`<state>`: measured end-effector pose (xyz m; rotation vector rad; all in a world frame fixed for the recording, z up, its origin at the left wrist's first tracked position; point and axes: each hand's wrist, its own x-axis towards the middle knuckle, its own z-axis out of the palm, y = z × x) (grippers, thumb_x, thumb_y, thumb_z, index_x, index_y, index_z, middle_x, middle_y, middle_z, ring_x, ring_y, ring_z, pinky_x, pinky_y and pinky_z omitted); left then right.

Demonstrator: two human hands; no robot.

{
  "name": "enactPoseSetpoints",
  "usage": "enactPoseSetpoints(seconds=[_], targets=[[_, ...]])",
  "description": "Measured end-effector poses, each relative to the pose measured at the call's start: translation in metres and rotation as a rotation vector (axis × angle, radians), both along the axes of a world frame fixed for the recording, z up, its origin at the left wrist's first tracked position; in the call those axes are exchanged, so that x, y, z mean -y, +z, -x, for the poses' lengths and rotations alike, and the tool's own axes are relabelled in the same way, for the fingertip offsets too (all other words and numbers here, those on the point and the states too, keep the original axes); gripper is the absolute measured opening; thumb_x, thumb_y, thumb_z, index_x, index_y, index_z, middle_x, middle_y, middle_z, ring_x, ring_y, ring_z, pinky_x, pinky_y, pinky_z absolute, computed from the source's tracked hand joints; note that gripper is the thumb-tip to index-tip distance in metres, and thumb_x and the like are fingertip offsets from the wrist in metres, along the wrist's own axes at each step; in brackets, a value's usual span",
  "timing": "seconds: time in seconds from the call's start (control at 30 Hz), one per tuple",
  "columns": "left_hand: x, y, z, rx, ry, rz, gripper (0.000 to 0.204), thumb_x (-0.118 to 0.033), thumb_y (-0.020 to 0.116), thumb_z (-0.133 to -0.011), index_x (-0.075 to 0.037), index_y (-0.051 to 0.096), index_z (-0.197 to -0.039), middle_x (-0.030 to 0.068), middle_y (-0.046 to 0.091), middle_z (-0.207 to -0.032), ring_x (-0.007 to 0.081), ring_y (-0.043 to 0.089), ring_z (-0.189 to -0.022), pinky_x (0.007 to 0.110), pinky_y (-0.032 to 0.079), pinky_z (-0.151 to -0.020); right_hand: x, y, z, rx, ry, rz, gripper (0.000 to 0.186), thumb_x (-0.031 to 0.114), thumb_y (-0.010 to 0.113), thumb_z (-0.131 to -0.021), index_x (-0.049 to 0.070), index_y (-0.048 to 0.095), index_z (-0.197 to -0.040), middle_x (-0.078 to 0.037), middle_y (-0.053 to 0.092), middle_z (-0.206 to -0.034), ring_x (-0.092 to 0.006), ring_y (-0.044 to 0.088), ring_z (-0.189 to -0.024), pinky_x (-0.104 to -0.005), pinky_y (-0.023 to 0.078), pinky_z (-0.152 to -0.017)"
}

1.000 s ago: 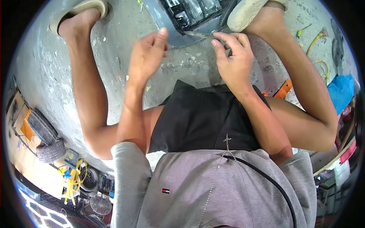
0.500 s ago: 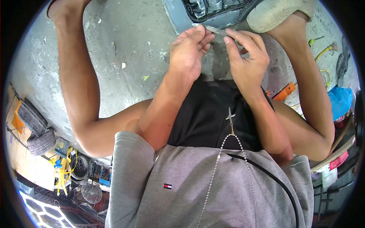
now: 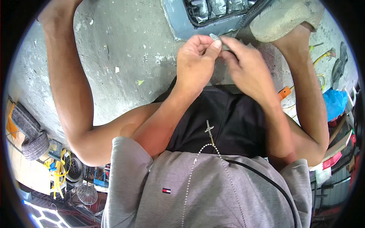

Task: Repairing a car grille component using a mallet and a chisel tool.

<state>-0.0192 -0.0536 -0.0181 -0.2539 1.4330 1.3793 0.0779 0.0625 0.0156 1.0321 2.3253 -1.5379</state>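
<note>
A thin greyish strip [image 3: 214, 37] is pinched between both hands, its pale tip sticking up past the left thumb. What it is made of I cannot make out. My left hand [image 3: 195, 64] is closed on it, thumb pressed against the bent fingers. From the other side, the slightly blurred fingers of my right hand [image 3: 249, 66] close on its other end and hide most of it. Just beyond the hands on the floor lies a grey-blue panel [image 3: 175, 19], with a black-edged opening around several clear, shiny compartments [image 3: 218, 7].
My bent legs frame the grey concrete floor [image 3: 125, 49], which has scraps on it. A beige shoe [image 3: 283, 24] is beside the panel. To the right are an orange piece [image 3: 284, 92], a yellow cable [image 3: 323, 59] and a blue plastic bag [image 3: 335, 104]. Tyres [image 3: 36, 146] are at far left.
Both hands have come closer together and slightly nearer to me. The strip, stretched out between them before, is now mostly covered by fingers. The right hand has turned inward.
</note>
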Motion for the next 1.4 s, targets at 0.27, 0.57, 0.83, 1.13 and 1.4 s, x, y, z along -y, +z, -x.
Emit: enactPoseSetpoints(seconds=[0.27,0.57,0.83,1.13,1.4], targets=[[0.009,-0.018,0.049,-0.688,0.115,0.268,0.035,-0.016,0.073,-0.095,0.006,0.06,-0.118,0.0111,0.068,-0.101,0.0144,0.063,-0.086,0.028,0.053,-0.078,-0.002,-0.026,0.036,0.084,0.113,-0.247,0.026,0.026,0.061,-0.102,0.0,0.062,-0.098,-0.023,0.067,-0.085,-0.0458,0.063,-0.083,-0.0496,0.051,-0.07],[-0.003,-0.026,0.059,-0.463,-0.043,0.319,0.025,-0.017,0.068,-0.098,0.006,0.065,-0.108,0.0092,0.071,-0.092,0.0115,0.062,-0.081,0.028,0.051,-0.073,-0.018,-0.038,0.049,0.086,0.277,-0.361,0.028,0.027,0.061,-0.1,0.002,0.068,-0.087,-0.021,0.069,-0.076,-0.0434,0.067,-0.074,-0.0529,0.054,-0.068],[0.002,-0.032,0.061,-0.457,-0.022,0.292,0.025,-0.017,0.066,-0.099,0.005,0.065,-0.109,0.0072,0.069,-0.091,0.0113,0.061,-0.079,0.029,0.05,-0.072,-0.022,-0.023,0.064,0.128,0.398,-0.409,0.029,0.026,0.061,-0.1,0.002,0.066,-0.085,-0.02,0.068,-0.076,-0.044,0.066,-0.074,-0.0532,0.052,-0.067],[-0.001,-0.028,0.061,-0.406,0.031,0.241,0.022,-0.015,0.066,-0.099,0.005,0.064,-0.106,0.0061,0.067,-0.088,0.01,0.059,-0.075,0.028,0.049,-0.067,-0.032,-0.027,0.061,0.081,0.472,-0.44,0.025,0.024,0.059,-0.1,0.002,0.065,-0.089,-0.021,0.068,-0.077,-0.0452,0.065,-0.076,-0.0541,0.05,-0.067],[-0.002,-0.031,0.061,-0.404,0.004,0.248,0.021,-0.015,0.066,-0.098,0.005,0.065,-0.104,0.0058,0.067,-0.085,0.0107,0.059,-0.074,0.028,0.049,-0.067,-0.035,-0.025,0.062,0.157,0.532,-0.435,0.025,0.025,0.062,-0.097,0.005,0.073,-0.089,-0.02,0.07,-0.076,-0.0419,0.07,-0.076,-0.052,0.056,-0.069]])
